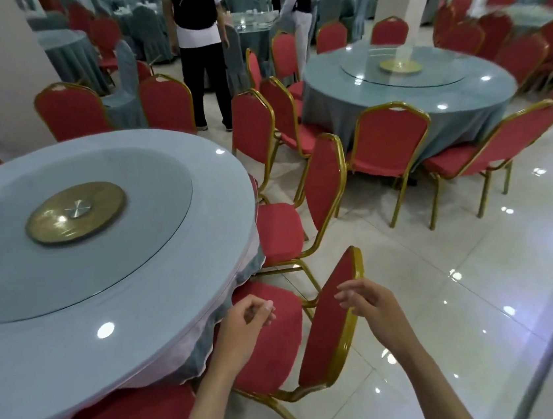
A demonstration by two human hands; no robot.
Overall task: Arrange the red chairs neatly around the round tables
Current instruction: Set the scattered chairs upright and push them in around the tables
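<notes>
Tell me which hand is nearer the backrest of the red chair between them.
Right. The right hand is at the backrest, near its gold frame; the left hand hovers over the seat, apart from it.

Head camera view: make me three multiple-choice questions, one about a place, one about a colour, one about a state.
1. Where does the gold disc lie?
A. at the centre of the near round table
B. on a chair seat
C. on the floor

2. What colour is the frame of the nearest red chair?
A. silver
B. gold
C. black

3. What is the left hand doing?
A. gripping a chair back
B. pressing on the table
C. holding nothing

Answers:
1. A, the disc sits mid-table.
2. B, gold tubing edges the backrest.
3. C, its fingers curl loosely above the chair with nothing in them.
</notes>
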